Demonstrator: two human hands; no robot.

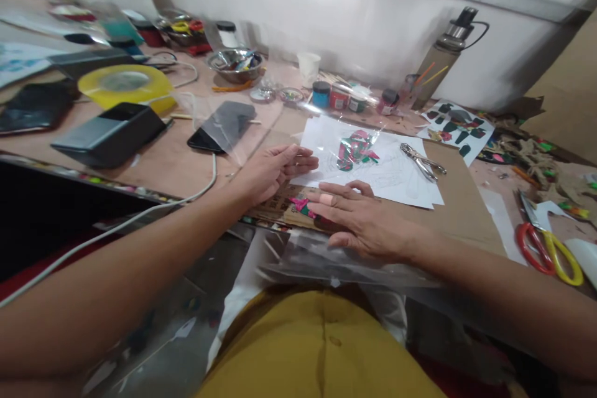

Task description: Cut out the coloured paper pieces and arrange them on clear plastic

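Observation:
My left hand is open on its side, fingers stretched toward the white paper sheets. Flat and open, my right hand rests at the front of the brown cardboard, a tan bandage on one finger. A small pink-and-green piece lies by its fingertips, partly covered. On the papers is a larger pink-and-green piece, under a clear plastic film that shines in places. More clear film hangs over the table's front edge. Metal pliers-like tool lies on the papers at right.
Red-and-yellow-handled scissors lie at the right. Two phones and a grey block stand left, near a yellow tape roll and a white cable. Paint jars, a metal bowl and a bottle line the back.

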